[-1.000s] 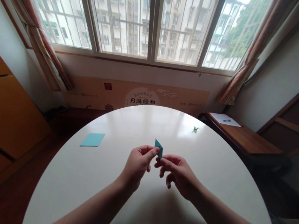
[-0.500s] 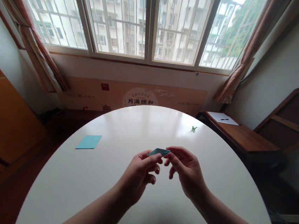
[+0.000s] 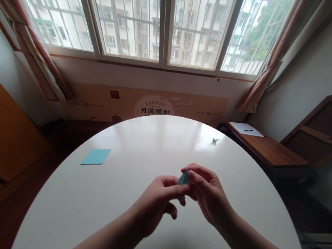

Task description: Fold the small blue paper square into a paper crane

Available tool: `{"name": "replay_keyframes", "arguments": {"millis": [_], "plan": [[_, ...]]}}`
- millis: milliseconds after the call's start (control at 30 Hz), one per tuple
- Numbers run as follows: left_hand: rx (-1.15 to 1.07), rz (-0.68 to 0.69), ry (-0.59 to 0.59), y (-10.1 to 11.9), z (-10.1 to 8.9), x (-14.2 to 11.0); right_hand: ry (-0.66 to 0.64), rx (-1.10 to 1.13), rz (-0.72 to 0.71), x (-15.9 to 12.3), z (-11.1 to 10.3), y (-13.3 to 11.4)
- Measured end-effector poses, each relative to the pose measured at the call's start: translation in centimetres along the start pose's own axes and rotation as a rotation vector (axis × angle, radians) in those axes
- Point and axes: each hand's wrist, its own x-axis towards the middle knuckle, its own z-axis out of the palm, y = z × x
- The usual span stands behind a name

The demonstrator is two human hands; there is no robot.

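A small piece of folded teal paper (image 3: 183, 178) is held up above the white table, its narrow tip pointing upward. My left hand (image 3: 161, 196) pinches its lower part, thumb on the near side. At its right edge and tip, my right hand (image 3: 205, 185) grips it between thumb and fingers. Both hands are closed on the same paper, and the fingers hide part of it. Farther left on the table lies a flat teal square of paper (image 3: 96, 157). A small green folded paper figure (image 3: 214, 141) rests near the far right edge.
The round white table (image 3: 110, 213) spans the view in front of me. Beyond its right edge stands a wooden bench (image 3: 283, 149) bearing a white sheet (image 3: 243, 129) and a dark pen (image 3: 248, 131). A long printed box (image 3: 98, 98) is behind the table, under the barred window.
The folded paper has turned from lying lengthwise to standing tip up. My left hand has shifted right and slightly down, closer to my right hand. The view has moved slightly.
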Motion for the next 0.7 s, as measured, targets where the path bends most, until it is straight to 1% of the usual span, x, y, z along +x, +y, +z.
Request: {"name": "replay_keyframes", "arguments": {"millis": [100,200,333,467,700], "plan": [[0.069,0.029,-0.011,0.1,-0.06,-0.1,-0.003,0.05,0.062,-0.05,0.22,-0.33],[0.084,0.078,-0.01,0.17,-0.17,-0.16,-0.004,0.071,0.072,-0.03,0.29,-0.48],[0.057,0.12,0.007,0.33,-0.25,-0.1,-0.012,0.024,0.074,-0.05,0.12,-0.43],[0.078,0.151,0.018,0.44,-0.3,-0.09,-0.022,0.0,0.019,-0.04,0.0,-0.39],[0.191,0.23,0.112,0.28,-0.26,-0.19,-0.06,-0.007,-0.037,0.04,-0.06,-0.21]]}}
